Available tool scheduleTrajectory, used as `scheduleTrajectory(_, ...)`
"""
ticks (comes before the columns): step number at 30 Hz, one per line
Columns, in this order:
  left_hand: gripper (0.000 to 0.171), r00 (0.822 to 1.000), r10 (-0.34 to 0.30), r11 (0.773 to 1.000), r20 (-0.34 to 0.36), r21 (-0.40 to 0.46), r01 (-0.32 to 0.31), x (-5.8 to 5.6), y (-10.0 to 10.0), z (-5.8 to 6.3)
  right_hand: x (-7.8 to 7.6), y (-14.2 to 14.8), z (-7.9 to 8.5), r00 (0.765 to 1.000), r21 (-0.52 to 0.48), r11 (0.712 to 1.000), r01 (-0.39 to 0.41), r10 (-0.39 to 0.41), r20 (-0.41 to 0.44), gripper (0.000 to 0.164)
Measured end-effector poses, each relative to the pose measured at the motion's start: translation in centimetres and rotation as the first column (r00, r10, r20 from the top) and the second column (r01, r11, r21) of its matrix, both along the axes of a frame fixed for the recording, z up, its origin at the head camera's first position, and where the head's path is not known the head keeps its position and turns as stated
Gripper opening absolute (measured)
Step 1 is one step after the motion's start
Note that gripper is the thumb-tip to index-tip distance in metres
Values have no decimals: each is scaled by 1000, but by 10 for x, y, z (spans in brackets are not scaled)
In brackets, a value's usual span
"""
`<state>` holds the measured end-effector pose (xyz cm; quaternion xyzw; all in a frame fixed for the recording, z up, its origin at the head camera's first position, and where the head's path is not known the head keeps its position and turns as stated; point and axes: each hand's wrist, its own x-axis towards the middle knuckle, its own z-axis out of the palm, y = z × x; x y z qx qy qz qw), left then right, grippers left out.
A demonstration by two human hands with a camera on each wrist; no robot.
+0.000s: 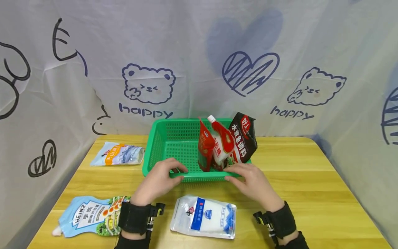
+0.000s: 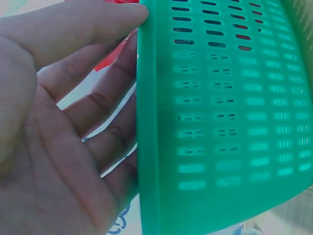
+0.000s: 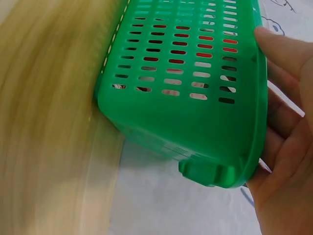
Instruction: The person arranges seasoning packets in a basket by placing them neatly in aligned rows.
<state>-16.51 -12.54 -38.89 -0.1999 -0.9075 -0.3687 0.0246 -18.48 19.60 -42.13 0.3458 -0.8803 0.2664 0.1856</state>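
A green plastic basket point(image 1: 174, 135) stands at the back of the table. My left hand point(image 1: 163, 176) grips its near rim left of the middle, fingers over the inside and thumb on the outer face. Farther right, my right hand point(image 1: 248, 178) pinches the same rim close to the corner. Three pouches lean together in the basket's right part: a red one point(image 1: 205, 145), a white and red one with a white cap point(image 1: 222, 145), and a black seasoning packet point(image 1: 244, 136). Both wrist views show the slotted basket wall, with fingers behind the rim.
In front of the basket lies a white and blue pouch point(image 1: 203, 217), between my forearms. A light blue Heinz pouch point(image 1: 90, 216) lies near my left wrist. Left of the basket rests a blue and orange pouch point(image 1: 118, 154). A white cloth with drawings point(image 1: 199, 62) hangs behind the table.
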Motion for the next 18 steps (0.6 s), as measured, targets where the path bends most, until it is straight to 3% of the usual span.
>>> scheduleTrajectory(6, 24, 997, -11, 1000, -71, 20, 12, 6, 4, 9, 0, 1, -3, 999, 4, 1000, 18, -18, 32, 25)
scheduleTrajectory(12, 22, 985, -151, 986, -79, 56, 156, 12, 17, 18, 1, 1, -3, 999, -2, 999, 32, -32, 44, 24)
scheduleTrajectory(18, 24, 968, -251, 967, -26, 36, 252, 14, 39, 13, 1, 1, -3, 998, 6, 999, 39, -39, 50, 24)
